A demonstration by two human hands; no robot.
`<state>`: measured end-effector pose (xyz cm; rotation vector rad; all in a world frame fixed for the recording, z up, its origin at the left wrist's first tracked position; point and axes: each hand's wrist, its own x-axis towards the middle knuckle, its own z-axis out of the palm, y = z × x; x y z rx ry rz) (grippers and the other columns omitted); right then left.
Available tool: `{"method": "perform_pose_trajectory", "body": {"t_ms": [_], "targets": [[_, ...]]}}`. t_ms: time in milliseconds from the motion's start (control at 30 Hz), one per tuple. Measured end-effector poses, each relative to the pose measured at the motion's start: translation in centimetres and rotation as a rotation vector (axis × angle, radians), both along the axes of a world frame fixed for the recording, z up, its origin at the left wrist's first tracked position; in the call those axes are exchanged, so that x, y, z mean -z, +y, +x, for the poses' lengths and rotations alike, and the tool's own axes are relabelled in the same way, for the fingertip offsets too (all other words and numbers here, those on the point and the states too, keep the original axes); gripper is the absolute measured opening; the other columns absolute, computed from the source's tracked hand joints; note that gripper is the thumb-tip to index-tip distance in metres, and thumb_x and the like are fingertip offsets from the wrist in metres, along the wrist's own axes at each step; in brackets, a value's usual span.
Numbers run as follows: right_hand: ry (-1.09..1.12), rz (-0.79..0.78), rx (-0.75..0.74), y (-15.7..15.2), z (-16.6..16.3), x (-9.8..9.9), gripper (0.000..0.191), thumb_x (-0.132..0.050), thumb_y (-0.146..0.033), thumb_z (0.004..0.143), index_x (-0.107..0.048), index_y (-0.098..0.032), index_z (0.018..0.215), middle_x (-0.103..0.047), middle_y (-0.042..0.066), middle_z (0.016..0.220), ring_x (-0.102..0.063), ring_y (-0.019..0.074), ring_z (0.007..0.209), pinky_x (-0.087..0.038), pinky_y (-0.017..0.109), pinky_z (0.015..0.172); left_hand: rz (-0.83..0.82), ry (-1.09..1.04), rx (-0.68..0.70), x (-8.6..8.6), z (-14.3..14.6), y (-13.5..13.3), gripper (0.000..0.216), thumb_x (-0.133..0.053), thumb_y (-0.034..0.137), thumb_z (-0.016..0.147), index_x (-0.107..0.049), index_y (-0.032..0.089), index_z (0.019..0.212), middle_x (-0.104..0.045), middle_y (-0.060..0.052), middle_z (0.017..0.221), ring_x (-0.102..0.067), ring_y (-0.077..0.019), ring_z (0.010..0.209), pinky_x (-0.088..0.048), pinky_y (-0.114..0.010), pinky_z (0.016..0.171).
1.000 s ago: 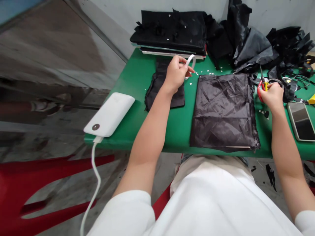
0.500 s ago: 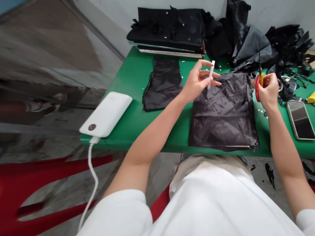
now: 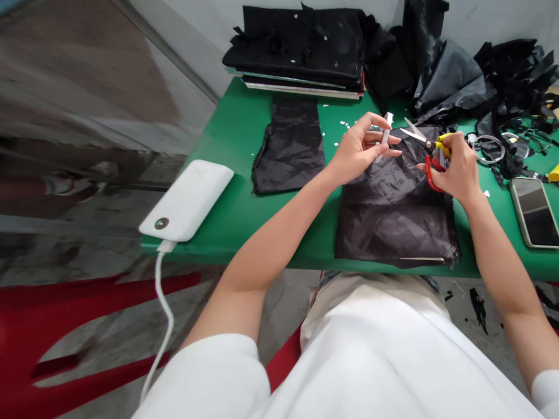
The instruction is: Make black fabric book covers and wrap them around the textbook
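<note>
Between the thumb and fingers of my left hand (image 3: 358, 150) is a narrow white strip (image 3: 386, 128), tilted upward; its material I cannot make out. My right hand (image 3: 459, 169) grips scissors (image 3: 429, 145) with one yellow and one red handle. Their blades are spread and point left, close to the strip but apart from it. Both hands are over a crumpled black fabric piece (image 3: 393, 215) that lies at the table's front edge. A second, smaller black fabric piece (image 3: 292, 148) lies to its left.
The green table (image 3: 218, 139) carries a white power bank (image 3: 187, 201) with a cable, a phone (image 3: 533, 212), and a folded black cloth (image 3: 297, 46) on books. Black scraps (image 3: 515, 70) heap at the back right. Small white bits lie scattered about.
My right hand has brought the scissors left toward the strip, turning them from upright to pointing left with blades apart. My left hand has shifted slightly right with the strip.
</note>
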<state>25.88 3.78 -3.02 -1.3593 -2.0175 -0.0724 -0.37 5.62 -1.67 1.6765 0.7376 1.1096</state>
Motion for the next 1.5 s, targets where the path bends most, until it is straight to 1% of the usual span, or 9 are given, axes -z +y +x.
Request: {"method": "perform_pose_trajectory", "body": {"t_ms": [133,267,467,667,867,1067,1267,1400,1500], "targets": [[-0.029,0.011,-0.031,-0.4,-0.7,-0.3,0.053,-0.066,-0.069,0.081,-0.056,-0.023,0.107,-0.068,0.010,0.101,-0.068,0.0281,0.092,-0.056,0.044,0.075,-0.027,-0.013,-0.009,-0.1,0.5,-0.3,0.025,-0.067,0.023,0.091,-0.055,0.021,0.112,-0.074,-0.002,0.100,-0.074,-0.0223,0.106,-0.064,-0.044,0.094],[-0.027,0.001,-0.028,-0.6,-1.1,-0.6,0.053,-0.064,-0.070,0.082,-0.059,-0.022,0.105,-0.071,0.011,0.106,-0.069,0.0284,0.096,-0.058,0.043,0.078,-0.004,0.003,-0.015,0.1,0.9,-0.4,0.023,-0.066,0.016,0.090,-0.056,0.021,0.109,-0.073,-0.001,0.096,-0.074,-0.0197,0.102,-0.065,-0.041,0.091],[-0.057,-0.011,-0.023,-0.7,-1.0,-1.0,0.035,-0.064,-0.059,0.087,-0.058,-0.028,0.101,-0.072,0.009,0.109,-0.068,0.0288,0.104,-0.058,0.042,0.084,0.134,0.073,-0.093,1.2,1.4,0.0,0.025,-0.068,0.013,0.086,-0.058,0.021,0.108,-0.071,0.001,0.092,-0.074,-0.0198,0.102,-0.066,-0.041,0.089],[-0.104,0.038,-0.018,-0.7,-0.9,-1.1,0.027,-0.064,-0.052,0.088,-0.061,-0.028,0.099,-0.074,0.007,0.100,-0.069,0.0288,0.100,-0.056,0.041,0.083,0.097,0.048,-0.019,0.8,1.3,-0.4,0.023,-0.065,0.011,0.087,-0.058,0.021,0.106,-0.071,0.001,0.091,-0.074,-0.0208,0.103,-0.066,-0.042,0.088],[-0.142,0.069,-0.003,-0.8,-0.8,-1.0,0.024,-0.061,-0.048,0.090,-0.063,-0.027,0.100,-0.074,0.006,0.095,-0.070,0.0271,0.096,-0.054,0.037,0.075,0.043,0.013,0.005,0.5,1.3,-0.5,0.021,-0.068,0.013,0.087,-0.058,0.022,0.104,-0.072,0.002,0.089,-0.074,-0.0188,0.100,-0.066,-0.042,0.089],[-0.185,0.083,0.018,-0.9,-0.7,-0.9,0.023,-0.060,-0.046,0.090,-0.064,-0.026,0.100,-0.074,0.005,0.092,-0.070,0.0257,0.092,-0.051,0.035,0.071,0.054,-0.008,0.021,0.5,1.2,-0.4,0.019,-0.067,0.014,0.088,-0.058,0.021,0.102,-0.069,0.004,0.083,-0.074,-0.0177,0.098,-0.066,-0.042,0.090],[-0.181,0.143,-0.004,-0.8,-0.5,-0.8,0.024,-0.062,-0.046,0.089,-0.066,-0.024,0.098,-0.076,0.006,0.095,-0.072,0.0251,0.090,-0.050,0.033,0.068,0.049,-0.028,0.082,0.2,0.9,-0.6,0.016,-0.066,0.022,0.091,-0.057,0.021,0.103,-0.068,0.003,0.083,-0.072,-0.0180,0.101,-0.064,-0.043,0.094],[-0.166,0.077,0.017,-0.9,-0.6,-1.1,0.022,-0.064,-0.045,0.088,-0.066,-0.025,0.095,-0.077,0.007,0.100,-0.072,0.0267,0.095,-0.051,0.036,0.071,0.047,-0.010,0.051,0.1,0.9,-0.6,0.020,-0.071,0.028,0.088,-0.058,0.022,0.102,-0.066,0.003,0.079,-0.072,-0.0185,0.100,-0.064,-0.041,0.094],[-0.152,0.015,0.037,-1.1,-0.7,-1.3,0.020,-0.065,-0.046,0.087,-0.066,-0.027,0.094,-0.077,0.006,0.103,-0.071,0.0281,0.097,-0.052,0.037,0.072,0.035,0.020,0.014,0.0,1.0,-0.5,0.023,-0.075,0.031,0.086,-0.060,0.023,0.101,-0.067,0.003,0.081,-0.073,-0.0187,0.098,-0.064,-0.039,0.092]]}}
